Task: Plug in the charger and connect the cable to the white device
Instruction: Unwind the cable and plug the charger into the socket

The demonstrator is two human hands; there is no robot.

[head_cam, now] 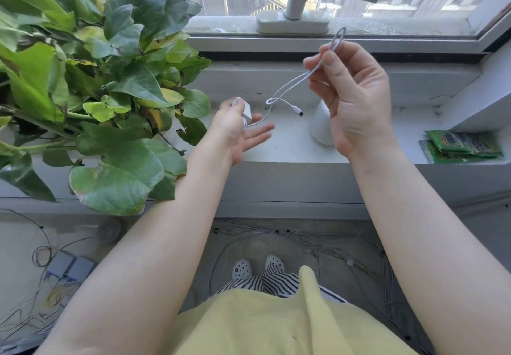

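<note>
Centrally in the head view, the left hand (pixel 237 130) grips the white charger (pixel 244 112) between thumb and fingers, lower fingers spread. Right of it and higher, the right hand (pixel 354 97) pinches a loop of the white cable (pixel 293 81), whose connector (pixel 298 111) dangles free. Behind that hand the white device (pixel 319 125) stands on the windowsill (pixel 276 144), beside the leafy plant (pixel 96 78) at left.
</note>
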